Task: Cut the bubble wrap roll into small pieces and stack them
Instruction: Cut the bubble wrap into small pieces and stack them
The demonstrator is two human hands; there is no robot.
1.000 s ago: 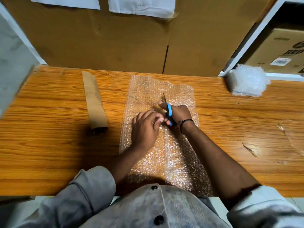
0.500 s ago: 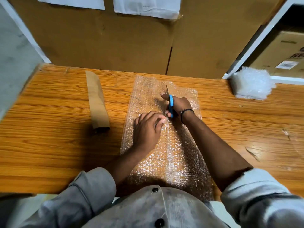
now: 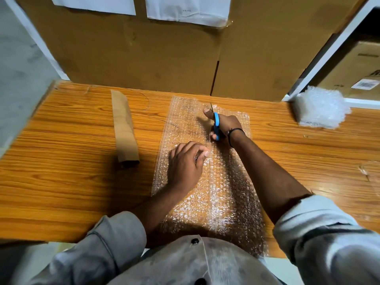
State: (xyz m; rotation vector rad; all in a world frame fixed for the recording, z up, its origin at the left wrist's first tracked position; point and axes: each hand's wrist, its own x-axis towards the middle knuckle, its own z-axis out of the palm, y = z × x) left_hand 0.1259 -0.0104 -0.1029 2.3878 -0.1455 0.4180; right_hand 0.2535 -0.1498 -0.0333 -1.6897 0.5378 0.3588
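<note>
scissors (image 3: pixel 216 124) farther; wrap (image 3: pixel 224 202) under left grip (image 3: pixel 184 165)

No legible text or labels.

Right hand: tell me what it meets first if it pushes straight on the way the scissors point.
The right hand aims the scissors away from the person. First comes the uncut stretch of bubble wrap ahead of them, then probably the cardboard boxes behind the table; depth is unclear.

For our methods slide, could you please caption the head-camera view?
Right hand cuts a bubble wrap sheet with blue-handled scissors while the left hand holds it on the wooden table.
</note>
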